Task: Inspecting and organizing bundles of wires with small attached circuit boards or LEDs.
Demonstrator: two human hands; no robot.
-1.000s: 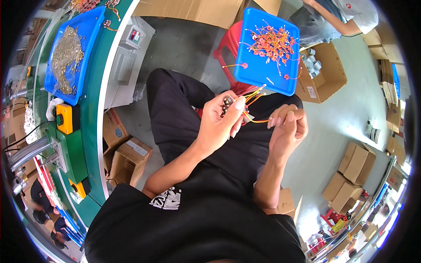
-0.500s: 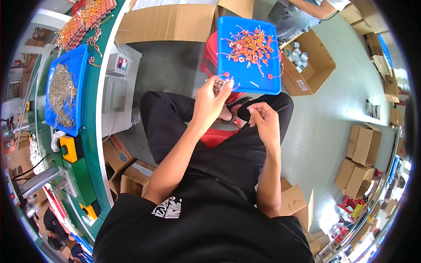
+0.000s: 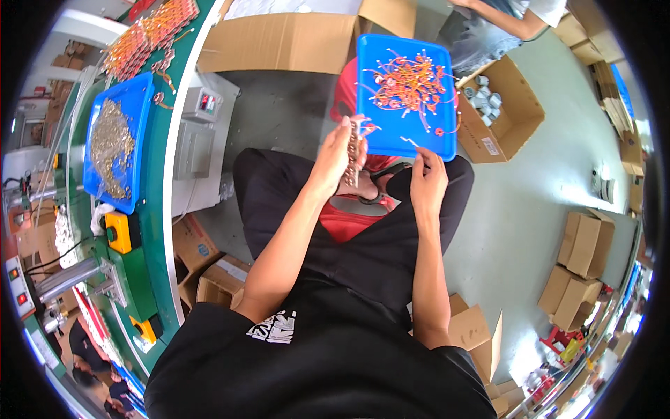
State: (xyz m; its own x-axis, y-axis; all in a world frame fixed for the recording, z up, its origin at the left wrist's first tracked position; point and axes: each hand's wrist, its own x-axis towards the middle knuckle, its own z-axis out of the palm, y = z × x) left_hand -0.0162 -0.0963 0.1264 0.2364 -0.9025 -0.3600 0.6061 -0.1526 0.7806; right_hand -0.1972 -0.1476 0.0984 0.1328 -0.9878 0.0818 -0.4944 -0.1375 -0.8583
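Observation:
My left hand (image 3: 335, 159) is closed round a brown strip with a row of round holes or parts (image 3: 353, 150), held upright at the near left corner of a blue tray (image 3: 391, 144). A small red piece with wire ends (image 3: 370, 128) sticks out by its upper end. At the tray's near edge, my right hand (image 3: 428, 183) has its fingertips pinched together at one end of a short thin white wire (image 3: 410, 142). A tangled heap of orange and red wires with small round parts (image 3: 412, 82) fills the tray's far half. One loose red part (image 3: 439, 131) lies nearer its right side.
The tray rests on a red stool (image 3: 345, 91). A carton of grey cylinders (image 3: 513, 129) stands to its right, near another person's arm (image 3: 499, 19). On the left, a green bench (image 3: 162, 150) bears a blue tray of small metal pieces (image 3: 143, 105) and stacked red panels (image 3: 150, 38).
My right hand has moved forward from above my knee to the white wire at the tray's edge. The strip in my left hand has turned more upright. The whole view has shifted slightly.

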